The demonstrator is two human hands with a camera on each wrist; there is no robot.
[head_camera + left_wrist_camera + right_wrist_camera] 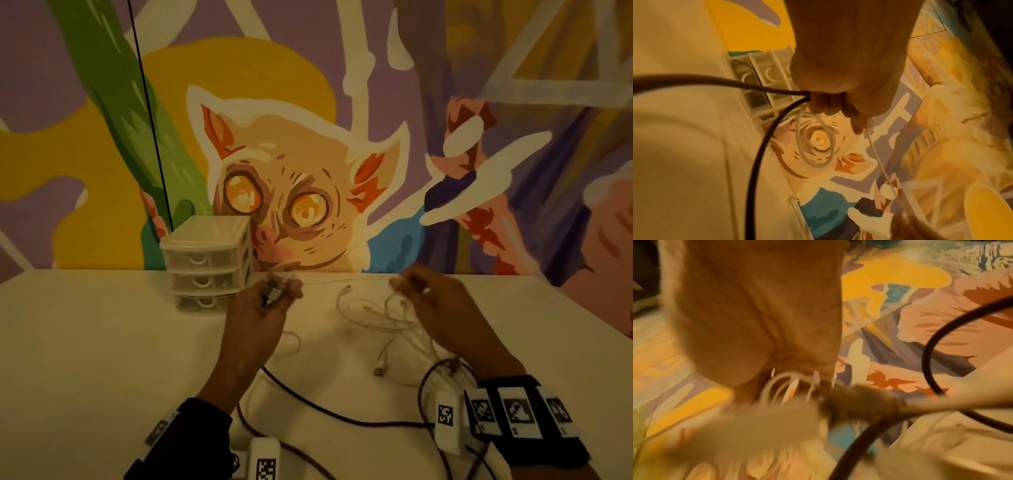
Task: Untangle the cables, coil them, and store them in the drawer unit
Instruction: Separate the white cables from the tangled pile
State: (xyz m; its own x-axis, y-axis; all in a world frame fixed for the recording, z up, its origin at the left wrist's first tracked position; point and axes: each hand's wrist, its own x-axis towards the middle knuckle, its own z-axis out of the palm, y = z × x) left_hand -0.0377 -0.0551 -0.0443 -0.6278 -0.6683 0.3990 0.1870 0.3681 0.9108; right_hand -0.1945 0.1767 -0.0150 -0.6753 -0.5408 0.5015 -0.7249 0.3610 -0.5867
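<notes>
White cables [383,318] and a dark maroon cable [329,413] lie tangled on the white table [85,342]. My left hand [274,294] is raised above the table and grips a connector end, with the dark cable [760,146] and a white cable loop [813,141] running out of its fist. A thin white strand [329,281] stretches from it to my right hand [421,291], which holds several white cable loops [781,386] in its curled fingers. The clear three-drawer unit [205,263] stands by the wall, left of my left hand, with its drawers pushed in.
A painted mural wall [342,137] rises right behind the table's far edge. A thin black cord [150,120] hangs down the wall to behind the drawer unit. More dark cable loops [438,377] lie near my right wrist at the table's near side.
</notes>
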